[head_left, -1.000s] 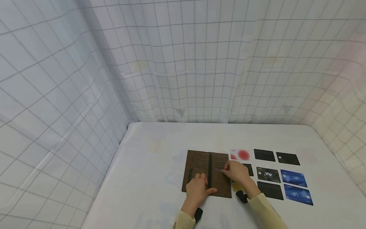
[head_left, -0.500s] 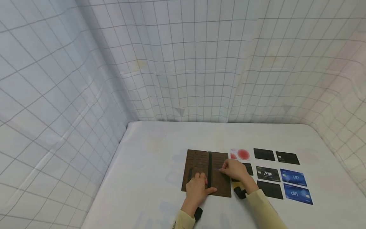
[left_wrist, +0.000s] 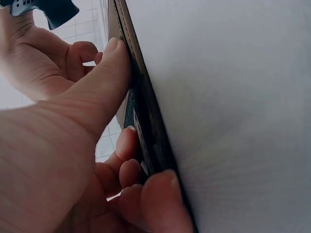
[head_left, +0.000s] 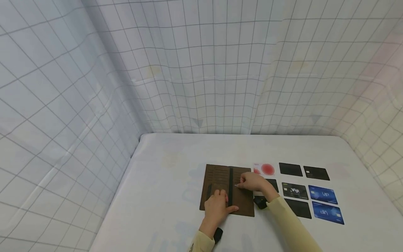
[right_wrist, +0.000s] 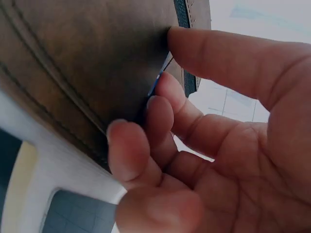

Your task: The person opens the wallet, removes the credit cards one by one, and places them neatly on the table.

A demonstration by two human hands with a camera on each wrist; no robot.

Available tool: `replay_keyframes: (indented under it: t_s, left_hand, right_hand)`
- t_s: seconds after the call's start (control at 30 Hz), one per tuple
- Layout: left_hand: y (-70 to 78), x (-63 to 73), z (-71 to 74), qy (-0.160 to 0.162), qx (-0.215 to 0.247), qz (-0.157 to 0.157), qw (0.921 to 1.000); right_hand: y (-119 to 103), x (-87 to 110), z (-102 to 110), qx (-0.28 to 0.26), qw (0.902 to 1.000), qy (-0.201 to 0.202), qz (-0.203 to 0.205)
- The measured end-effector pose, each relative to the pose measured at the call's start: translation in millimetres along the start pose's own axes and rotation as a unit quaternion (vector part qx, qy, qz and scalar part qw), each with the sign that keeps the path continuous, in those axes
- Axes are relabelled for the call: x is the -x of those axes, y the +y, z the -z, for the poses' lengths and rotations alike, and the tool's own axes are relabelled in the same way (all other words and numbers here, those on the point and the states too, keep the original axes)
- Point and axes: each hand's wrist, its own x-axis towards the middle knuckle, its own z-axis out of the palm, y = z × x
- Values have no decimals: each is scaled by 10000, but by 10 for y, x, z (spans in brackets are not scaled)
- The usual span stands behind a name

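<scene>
A brown wallet [head_left: 244,204] lies spread flat on the table, with rows of card slots and a dark strip [head_left: 231,185] along its middle. My left hand [head_left: 216,206] rests on the left half, its thumb stretched across the strip onto the right half. Over the right half, my right hand [head_left: 253,182] pinches a thin card [right_wrist: 155,85] between thumb and fingers. Only a narrow blue edge of that card shows in the right wrist view; the rest is hidden by the leather and fingers. In the left wrist view, the left thumb and fingertips press along the wallet's edge.
Right of the wallet, several cards lie in rows: a white card with red circles [head_left: 267,169], plain black ones [head_left: 290,169], a black Vip card [head_left: 295,191] and blue Vip cards [head_left: 323,195]. My right wrist and sleeve [head_left: 288,220] cover part of them. White grid-patterned curtains [head_left: 201,87] enclose the table.
My right hand has moved left and slightly away from me across the wallet's right half, toward the dark strip, with the card still pinched. The left hand has stayed in place.
</scene>
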Motion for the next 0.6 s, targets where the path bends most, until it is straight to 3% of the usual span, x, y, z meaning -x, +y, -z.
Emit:
replay_keyframes:
  t_s: [0.37, 0.6]
  left_hand:
    - [-1, -2, 16, -18, 4, 59, 10000]
    - [16, 11, 36, -65, 23, 62, 10000]
  right_hand:
    - [45, -38, 82, -330, 9978, -289, 489]
    - [100, -72, 103, -497, 9963, -527, 451]
